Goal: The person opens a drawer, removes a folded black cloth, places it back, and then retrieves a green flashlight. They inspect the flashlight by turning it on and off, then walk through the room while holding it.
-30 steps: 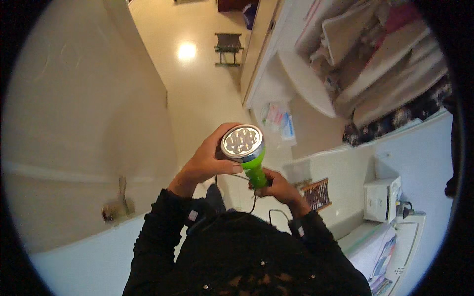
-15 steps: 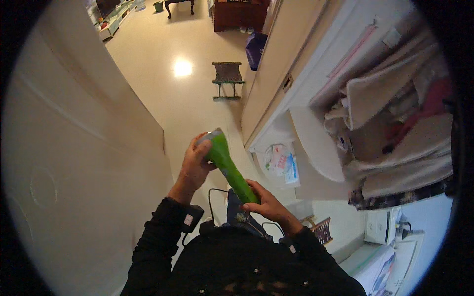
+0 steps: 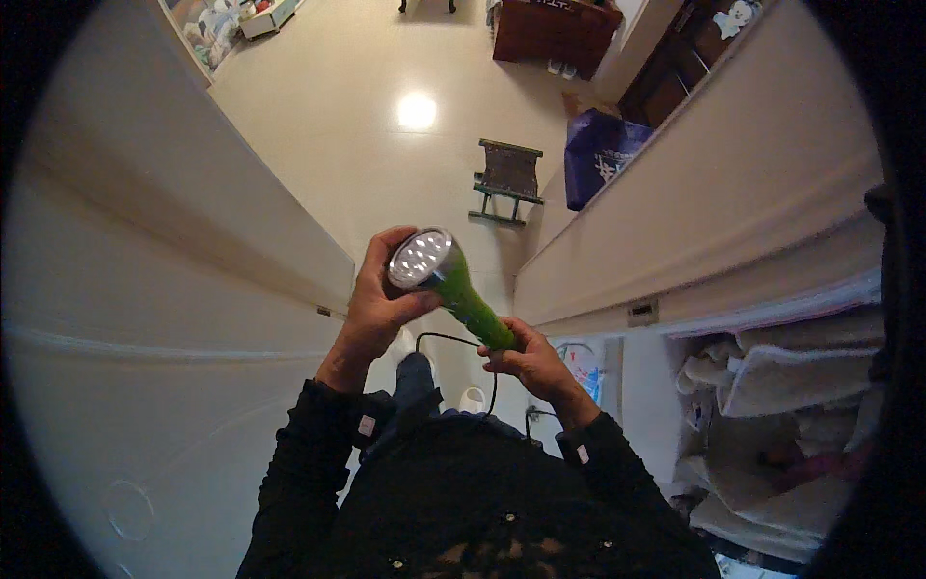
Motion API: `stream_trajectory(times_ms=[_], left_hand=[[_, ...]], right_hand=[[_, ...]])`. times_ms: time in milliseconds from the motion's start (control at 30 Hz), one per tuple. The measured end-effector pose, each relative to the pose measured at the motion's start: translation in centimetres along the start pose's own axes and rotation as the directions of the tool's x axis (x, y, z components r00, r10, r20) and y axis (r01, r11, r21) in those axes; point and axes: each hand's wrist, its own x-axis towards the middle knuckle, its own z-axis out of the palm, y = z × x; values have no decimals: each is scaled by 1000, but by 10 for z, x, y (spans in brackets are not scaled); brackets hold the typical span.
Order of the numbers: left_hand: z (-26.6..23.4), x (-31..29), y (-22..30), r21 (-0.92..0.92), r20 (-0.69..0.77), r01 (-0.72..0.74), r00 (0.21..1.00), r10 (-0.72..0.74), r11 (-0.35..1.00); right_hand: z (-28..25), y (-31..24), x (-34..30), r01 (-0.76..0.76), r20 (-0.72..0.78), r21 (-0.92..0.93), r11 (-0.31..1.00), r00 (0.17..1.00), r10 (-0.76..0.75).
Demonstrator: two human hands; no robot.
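A green flashlight (image 3: 467, 299) with a silver rim and a round face of several LEDs is held between my two hands, its lens tilted up toward me at the left. My left hand (image 3: 378, 294) grips the wide head, fingers behind the rim and thumb along the underside. Around the narrow tail end my right hand (image 3: 536, 362) is closed, thumb and fingers on opposite sides. No light shows plainly from the lens. Black bands with small boxes and cables sit on both my wrists.
A folding stool (image 3: 509, 172) stands on the floor ahead, with a purple bag (image 3: 596, 159) right of it. A pale panel (image 3: 193, 270) rises along my left. On my right an open cupboard holds folded light-coloured textiles (image 3: 801, 386). Farther off is a reddish-brown wooden cabinet (image 3: 550, 34).
The flashlight's head has turned so its lens now faces me, and my right hand has moved up a little. My view has swung, and the stool and purple bag appear farther right.
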Motion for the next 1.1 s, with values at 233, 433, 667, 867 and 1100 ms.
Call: stream_trajectory(times_ms=[233, 433, 667, 867, 1100], left_hand=[[-44, 112, 21, 91, 268, -56, 963, 30, 994], [-82, 201, 35, 99, 402, -90, 914, 43, 991], [-117, 311, 24, 173, 328, -106, 944, 44, 979], [-163, 412, 19, 3, 22, 200, 980, -200, 980], [-221, 490, -29, -186, -126, 566, 797, -591, 803]], right_hand=[[12, -41, 104, 47, -184, 25, 999, 982, -41], [24, -76, 180, 71, -284, 24, 997, 957, -61], [-2, -129, 264, 93, -270, 140, 986, 961, -52], [-29, -193, 326, 176, -145, 236, 956, 979, -145], [-45, -289, 394, 315, -23, 115, 942, 949, -315]])
